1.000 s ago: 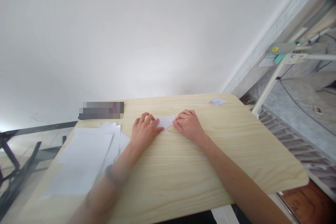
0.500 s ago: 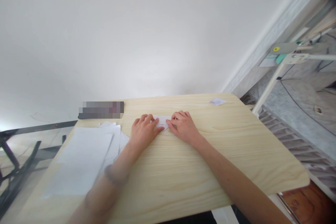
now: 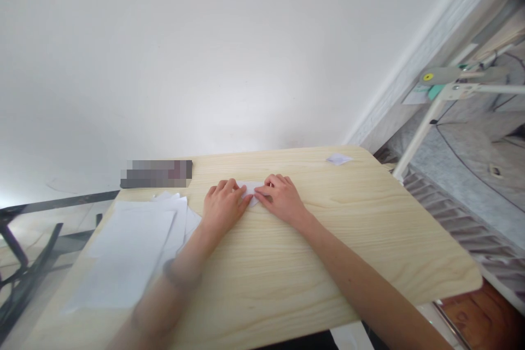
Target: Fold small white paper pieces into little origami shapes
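A small folded piece of white paper [image 3: 251, 186] lies on the wooden table [image 3: 262, 262] between my hands. My left hand [image 3: 223, 202] is closed at its left side, thumb and fingers pressing the paper. From the right, my right hand [image 3: 283, 197] pinches the paper's edge between thumb and fingers. The two thumbs almost meet at the near edge of the fold. My fingers cover both ends of the paper. A dark band circles my left wrist.
Loose white sheets [image 3: 127, 251] overlap on the table's left side. Behind them lies a dark, pixelated flat object [image 3: 156, 174]. A folded paper piece [image 3: 339, 159] rests near the far right corner. A white wall [image 3: 246, 65] stands behind the table, and a white metal frame [image 3: 422, 131] at right.
My right hand has shifted slightly left, bringing its thumb nearer my left thumb along the folded paper. Both hands keep hold of it. The view has moved slightly.
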A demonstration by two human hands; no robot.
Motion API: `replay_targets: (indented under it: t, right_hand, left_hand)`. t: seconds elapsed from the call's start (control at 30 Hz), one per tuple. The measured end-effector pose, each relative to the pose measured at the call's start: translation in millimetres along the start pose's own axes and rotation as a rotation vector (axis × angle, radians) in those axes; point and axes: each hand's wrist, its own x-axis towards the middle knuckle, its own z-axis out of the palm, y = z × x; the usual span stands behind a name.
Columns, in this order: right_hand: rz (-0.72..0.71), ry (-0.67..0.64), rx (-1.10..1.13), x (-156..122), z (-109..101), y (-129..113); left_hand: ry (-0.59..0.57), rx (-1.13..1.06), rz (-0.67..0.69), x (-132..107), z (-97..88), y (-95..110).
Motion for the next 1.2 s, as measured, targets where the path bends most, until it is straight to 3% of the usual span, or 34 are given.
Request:
replay_targets:
  t: [0.4, 0.77, 1.2]
  right_hand:
    - [0.129, -0.021, 0.140, -3, 2, 17]
    - [0.094, -0.072, 0.268, -3, 0, 20]
    - [0.140, -0.094, 0.456, -1, -1, 26]
  left_hand:
    - [-0.022, -0.287, -0.055, 3, 10.8, -18]
    - [-0.042, -0.439, -0.040, 5, 21.8, -22]
    - [-0.069, -0.423, 0.005, 2, 14.6, -17]
